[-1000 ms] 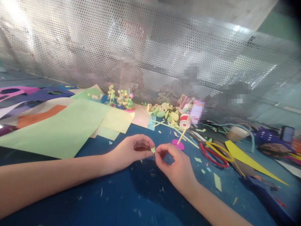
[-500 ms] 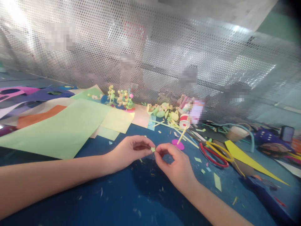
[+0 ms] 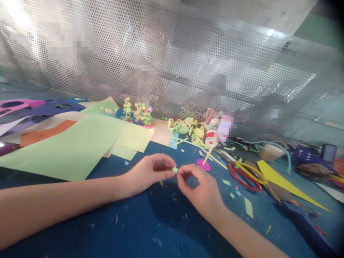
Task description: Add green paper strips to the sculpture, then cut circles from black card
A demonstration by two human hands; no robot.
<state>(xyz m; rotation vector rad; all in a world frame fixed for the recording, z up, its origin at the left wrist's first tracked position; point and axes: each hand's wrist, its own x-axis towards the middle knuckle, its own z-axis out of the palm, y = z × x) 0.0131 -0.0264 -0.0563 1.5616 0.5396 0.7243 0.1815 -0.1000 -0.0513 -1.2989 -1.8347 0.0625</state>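
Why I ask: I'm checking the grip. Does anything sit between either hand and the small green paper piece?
Nothing visible does: the left hand and right hand both pinch the green paper piece directly.

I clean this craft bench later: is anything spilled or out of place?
Yes: paper snippets litter the blue table around the left hand and right hand, which pinch a tiny green paper piece; scissors lie among loose strips.
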